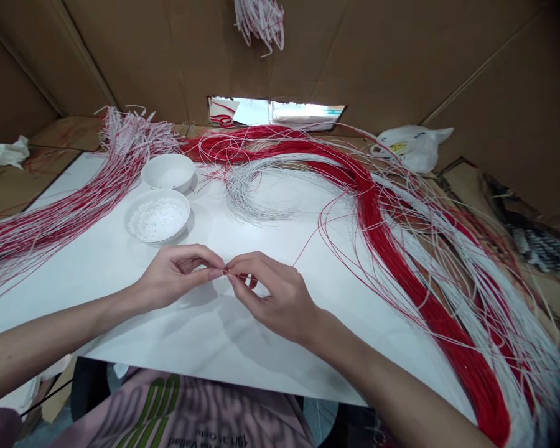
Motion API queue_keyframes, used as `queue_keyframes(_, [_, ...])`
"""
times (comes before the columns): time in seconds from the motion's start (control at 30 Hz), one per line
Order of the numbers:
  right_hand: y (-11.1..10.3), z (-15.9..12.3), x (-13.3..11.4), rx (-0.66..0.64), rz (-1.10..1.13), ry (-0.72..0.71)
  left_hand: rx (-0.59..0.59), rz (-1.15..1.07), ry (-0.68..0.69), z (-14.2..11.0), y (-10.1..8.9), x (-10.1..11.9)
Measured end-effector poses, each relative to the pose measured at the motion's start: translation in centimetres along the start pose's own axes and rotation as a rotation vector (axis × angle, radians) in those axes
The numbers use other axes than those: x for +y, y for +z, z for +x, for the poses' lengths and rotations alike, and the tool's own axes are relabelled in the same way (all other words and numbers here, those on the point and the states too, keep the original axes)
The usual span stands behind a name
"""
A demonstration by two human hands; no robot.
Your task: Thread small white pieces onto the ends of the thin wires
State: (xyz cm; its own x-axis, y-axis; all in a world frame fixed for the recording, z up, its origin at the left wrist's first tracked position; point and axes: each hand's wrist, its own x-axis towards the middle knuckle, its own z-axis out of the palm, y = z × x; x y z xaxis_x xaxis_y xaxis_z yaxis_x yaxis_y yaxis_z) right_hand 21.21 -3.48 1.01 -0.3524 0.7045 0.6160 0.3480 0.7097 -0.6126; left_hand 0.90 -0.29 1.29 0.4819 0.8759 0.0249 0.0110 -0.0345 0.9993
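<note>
My left hand (180,274) and my right hand (275,295) meet fingertip to fingertip above the white table. Each one is closed in a pinch on a thin red cord, with a short piece of it showing between the fingertips. A thin red strand (307,247) rises from behind my right hand toward the bundles on the right. Whether a small bead or knot sits at the pinch, I cannot make out. Beyond my left hand stands a white bowl (181,230) of small white pieces. A second white bowl (168,173) is just behind it.
A thick red cord bundle (378,230) and white cords (410,261) sweep down the right side. Red-and-white strands with ruffled ends (135,134) lie at left. A loose white coil (247,193) rests mid-table (270,239). Cardboard walls (144,56) surround it; a plastic bag (415,147) sits back right.
</note>
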Motion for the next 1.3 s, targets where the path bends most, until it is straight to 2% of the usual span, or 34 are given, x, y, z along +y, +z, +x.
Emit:
queue_keyframes(0.53, [0.1,0.0,-0.1,-0.023,-0.017,0.001,-0.012,0.030,0.059,0.1,0.2,0.1])
queue_keyframes(0.83, [0.1,0.0,0.0,-0.033,-0.022,-0.023,-0.048,0.128,0.110,0.0,-0.2,-0.4])
queue_keyframes(0.97, [0.0,-0.1,0.3,-0.061,-0.058,-0.024,-0.024,0.158,0.114,0.0,-0.2,-0.4])
queue_keyframes(1.13, [0.1,-0.5,0.9,-0.036,-0.134,0.020,-0.012,0.252,0.109,0.0,-0.2,-0.4])
queue_keyframes(1.3, [0.4,-0.5,1.1,-0.036,-0.124,0.031,0.032,0.411,0.169,-0.2,0.2,-0.6])
